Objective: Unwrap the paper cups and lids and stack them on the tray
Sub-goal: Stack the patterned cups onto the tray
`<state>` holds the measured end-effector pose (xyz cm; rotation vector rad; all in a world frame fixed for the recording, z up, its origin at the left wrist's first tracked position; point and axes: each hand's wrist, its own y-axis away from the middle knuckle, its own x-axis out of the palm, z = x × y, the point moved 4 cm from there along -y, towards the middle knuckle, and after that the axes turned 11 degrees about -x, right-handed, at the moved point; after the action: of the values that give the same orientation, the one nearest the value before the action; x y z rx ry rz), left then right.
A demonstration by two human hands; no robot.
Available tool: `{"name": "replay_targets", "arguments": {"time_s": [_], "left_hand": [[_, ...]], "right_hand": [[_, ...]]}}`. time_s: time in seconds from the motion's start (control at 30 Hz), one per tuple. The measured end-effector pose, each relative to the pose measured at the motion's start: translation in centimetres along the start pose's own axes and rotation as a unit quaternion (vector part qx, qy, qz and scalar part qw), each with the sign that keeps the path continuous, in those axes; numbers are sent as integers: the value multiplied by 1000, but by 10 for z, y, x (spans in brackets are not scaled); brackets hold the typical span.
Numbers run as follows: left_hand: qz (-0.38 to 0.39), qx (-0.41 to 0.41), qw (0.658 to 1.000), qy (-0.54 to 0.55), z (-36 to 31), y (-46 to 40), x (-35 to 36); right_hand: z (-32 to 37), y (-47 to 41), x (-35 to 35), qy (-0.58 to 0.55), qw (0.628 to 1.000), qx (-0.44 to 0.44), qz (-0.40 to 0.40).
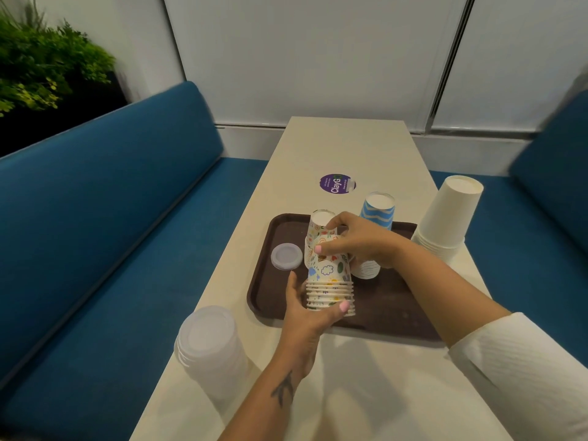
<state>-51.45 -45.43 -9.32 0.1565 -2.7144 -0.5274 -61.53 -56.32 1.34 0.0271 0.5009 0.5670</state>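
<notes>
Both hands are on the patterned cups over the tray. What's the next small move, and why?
Probably lower the patterned cup stack upright onto the brown tray, beside the blue striped stack. The left hand grips its rims and the right hand its top, with bare tray just below.

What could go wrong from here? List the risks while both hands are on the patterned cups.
1. The patterned cup stack is gripped by the left hand at its rims and the right hand higher up; pulling unevenly could split it and spill cups across the tray.
2. The right hand sits right in front of the blue striped cup stack, so a jerk might topple it.
3. The white cup stack stands at the table's right edge and could fall off if knocked.
</notes>
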Motion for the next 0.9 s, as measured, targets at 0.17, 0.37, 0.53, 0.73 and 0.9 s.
{"name": "replay_targets", "arguments": {"time_s": [0.17, 0.37, 0.53, 0.73, 0.9], "left_hand": [[-2, 9, 1000, -16, -1, 0, -1], [-10, 22, 999, -22, -4, 0, -6], [-18, 18, 999, -40, -1, 4, -10], [-45, 8, 998, -40, 7, 7, -15], [-55, 3, 998, -30, 7, 2, -18]], "right_hand": [[7, -9, -9, -23, 999, -6, -22], [13, -25, -14, -6, 1000, -8, -19], [23, -37, -22, -24, 998, -27, -57], [48, -51, -41, -25, 987, -59, -149], [55, -58, -48, 99, 959, -91, -249]]}}
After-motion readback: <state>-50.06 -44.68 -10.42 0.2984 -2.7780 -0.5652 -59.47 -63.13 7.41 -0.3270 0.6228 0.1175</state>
